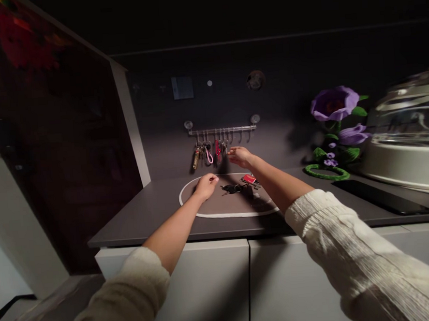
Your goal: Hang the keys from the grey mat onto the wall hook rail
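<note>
My right hand (239,156) is raised just right of a bunch of keys (224,147) hanging on a clear hook rail (222,130). Its fingers are stretched to the left and slightly apart, close to those keys; I see nothing held in it. Low over the mat's left part, my left hand (207,185) is loosely closed, thumb against the curled fingers, with nothing showing in it. Between the hands, a dark bunch of keys (232,189) lies on the brown mat (210,207). Behind it is another bunch with a red tag (249,178).
Left along the rail hang keys with a brown fob (196,158), a pink loop (209,156) and a red holder (218,151). On the counter's right are a purple flower ornament (336,105), a black phone (382,197) and a cream appliance (410,153). A dark door (55,165) stands left.
</note>
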{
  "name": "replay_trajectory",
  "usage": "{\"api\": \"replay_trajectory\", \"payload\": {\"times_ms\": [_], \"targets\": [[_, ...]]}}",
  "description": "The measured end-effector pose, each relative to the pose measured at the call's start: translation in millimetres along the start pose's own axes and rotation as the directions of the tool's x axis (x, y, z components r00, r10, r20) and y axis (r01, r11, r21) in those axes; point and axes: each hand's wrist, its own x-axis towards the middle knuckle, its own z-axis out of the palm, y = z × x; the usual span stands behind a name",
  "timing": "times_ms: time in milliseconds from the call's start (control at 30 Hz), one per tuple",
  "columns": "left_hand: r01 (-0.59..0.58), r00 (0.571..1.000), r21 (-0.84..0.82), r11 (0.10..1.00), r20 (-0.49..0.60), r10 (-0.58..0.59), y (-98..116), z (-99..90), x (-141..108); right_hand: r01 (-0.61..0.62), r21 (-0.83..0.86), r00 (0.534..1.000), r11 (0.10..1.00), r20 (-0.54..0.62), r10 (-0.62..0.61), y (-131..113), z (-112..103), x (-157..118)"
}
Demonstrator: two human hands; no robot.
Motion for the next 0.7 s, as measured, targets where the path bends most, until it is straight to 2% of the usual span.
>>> {"api": "replay_trajectory", "payload": {"times_ms": [233, 400, 533, 700], "targets": [[-0.025, 0.999, 0.003, 1.000, 0.047, 0.024, 1.4, 1.4, -1.1, 0.007, 0.017, 0.997, 1.000, 0.080, -0.008, 6.8, -3.6, -13.9], [-0.071, 0.993, 0.065, 0.995, 0.101, 0.064, 2.2, 0.7, -2.4, 0.019, -0.021, 0.988, 1.000, 0.157, -0.015, 14.4, -5.4, -34.2], [-0.061, 0.989, 0.073, 0.995, 0.140, 0.051, 2.9, -0.5, -3.5, 0.079, -0.132, 0.983, 0.988, 0.175, -0.056, 25.1, -9.6, -51.2], [0.044, 0.974, 0.090, 0.995, 0.217, -0.063, 5.1, -3.0, -1.2, 0.202, -0.335, 0.971, 0.920, 0.190, -0.143, 43.4, -20.4, -58.2]]}}
